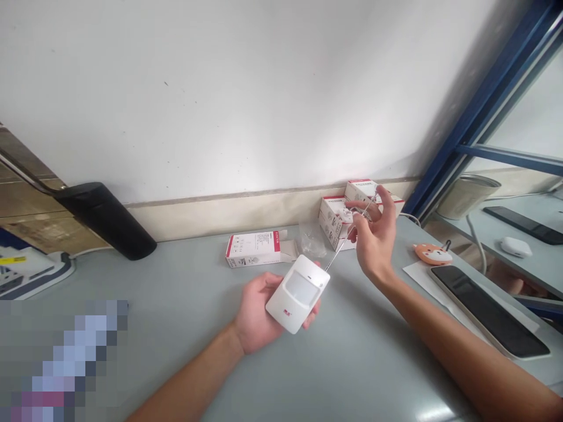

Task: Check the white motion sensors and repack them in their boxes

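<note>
A white motion sensor [298, 293] with a pale lens window rests tilted in my left hand [259, 313], whose fingers wrap round its back and edges. From the sensor's upper right corner a thin metal antenna [338, 255] slants up to the right. My right hand [373, 237] pinches this antenna between thumb and fingers, near its far part. Behind the right hand stand white and red boxes [332, 221]. Past the sensor, an opened flat box [255, 249] lies with its flap out beside a clear plastic bag [312, 239].
A phone [488, 310] lies on white paper [413, 271] at the right, near an orange animal-face case [433, 254]. A blue-framed window [466, 117] borders that side. At the left are a black cylinder [109, 220] and a white device [30, 272]; the lower left corner is pixelated.
</note>
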The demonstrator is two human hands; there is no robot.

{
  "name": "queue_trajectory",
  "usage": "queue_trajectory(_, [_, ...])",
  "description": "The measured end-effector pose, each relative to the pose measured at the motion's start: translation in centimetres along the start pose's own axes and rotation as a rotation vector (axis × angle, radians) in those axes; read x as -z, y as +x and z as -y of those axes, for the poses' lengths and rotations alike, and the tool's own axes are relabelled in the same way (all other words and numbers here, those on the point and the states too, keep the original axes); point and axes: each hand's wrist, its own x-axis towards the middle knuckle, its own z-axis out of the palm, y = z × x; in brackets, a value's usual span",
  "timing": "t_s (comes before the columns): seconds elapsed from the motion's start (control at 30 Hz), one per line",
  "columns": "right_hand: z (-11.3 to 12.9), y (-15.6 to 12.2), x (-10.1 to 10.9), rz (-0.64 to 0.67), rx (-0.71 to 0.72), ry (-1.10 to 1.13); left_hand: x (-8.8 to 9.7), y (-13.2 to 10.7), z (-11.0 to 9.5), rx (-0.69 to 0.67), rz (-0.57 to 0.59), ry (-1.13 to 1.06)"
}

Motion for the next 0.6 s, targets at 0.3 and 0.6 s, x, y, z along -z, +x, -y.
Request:
queue_trajectory(0.3, [2.0,-1.1,-0.2,0.124,-0.080,0.159,0.5,0.1,0.1,-0.075,-0.102,-0.090])
queue_trajectory(0.6, [2.6,-6.1,-2.6,0.559,-0.240,0.010,0.9,0.3,-0.1,-0.161,-0.231,-0.129])
